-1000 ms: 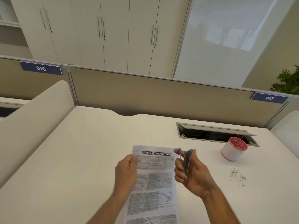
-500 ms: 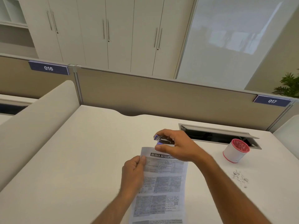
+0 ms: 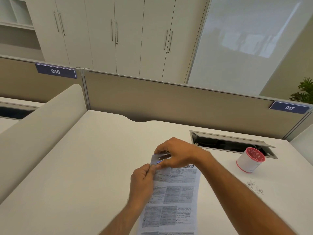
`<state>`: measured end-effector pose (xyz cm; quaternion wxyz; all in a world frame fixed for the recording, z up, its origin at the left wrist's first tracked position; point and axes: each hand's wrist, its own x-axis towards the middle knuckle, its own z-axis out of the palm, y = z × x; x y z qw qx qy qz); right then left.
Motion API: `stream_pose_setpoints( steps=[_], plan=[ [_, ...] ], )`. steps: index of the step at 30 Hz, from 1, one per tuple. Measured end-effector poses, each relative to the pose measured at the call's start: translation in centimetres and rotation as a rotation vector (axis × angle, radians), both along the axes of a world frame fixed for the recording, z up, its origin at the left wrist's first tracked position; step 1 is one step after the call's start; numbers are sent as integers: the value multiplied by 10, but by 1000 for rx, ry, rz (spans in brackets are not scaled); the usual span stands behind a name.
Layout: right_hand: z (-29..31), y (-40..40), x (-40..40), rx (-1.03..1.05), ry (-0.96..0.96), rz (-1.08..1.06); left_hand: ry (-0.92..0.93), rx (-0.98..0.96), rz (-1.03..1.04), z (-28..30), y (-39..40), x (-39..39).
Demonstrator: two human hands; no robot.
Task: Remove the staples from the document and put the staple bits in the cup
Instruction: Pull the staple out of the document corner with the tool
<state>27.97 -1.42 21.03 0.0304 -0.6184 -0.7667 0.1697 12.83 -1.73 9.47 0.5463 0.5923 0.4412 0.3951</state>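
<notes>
The document (image 3: 176,194) lies flat on the white bench (image 3: 84,167), near the front edge and a little right of the middle. Its long axis runs from the viewer toward the far partition (image 3: 169,102), slightly tilted, and its title end points away from the viewer. The lower end goes out of the picture at the bottom.

The left hand (image 3: 144,182) rests on the left margin of the document, and its fingers (image 3: 152,168) pinch the top left corner, which is lifted a little from the bench. The right hand (image 3: 176,153) comes across from the right, over the top edge of the document. Its fingers are closed narrowly around a small metal staple remover (image 3: 160,157) with a blue part, and the tool points left, toward the lifted corner. If its tip touches the paper I cannot tell, because the spot is blurred.

The cup (image 3: 250,160), white with a red rim, lies tilted on the bench well to the right, just in front of the open cable tray (image 3: 228,143). Some loose staple bits (image 3: 255,187) lie on the bench in front of the cup, apart from it.

Left of the document the bench is wide and bare up to a curved side panel (image 3: 42,129).
</notes>
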Motion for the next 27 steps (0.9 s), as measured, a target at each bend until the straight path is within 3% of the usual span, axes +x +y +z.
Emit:
stream_pose_setpoints(
  steps=[16,27],
  plan=[
    [-9,-2,-12,43,21,-8,-18,0,-22,-1,0,-2],
    [-14,-1,-15,83,-76,42,-10,2,-13,-8,1,-1]
  ],
)
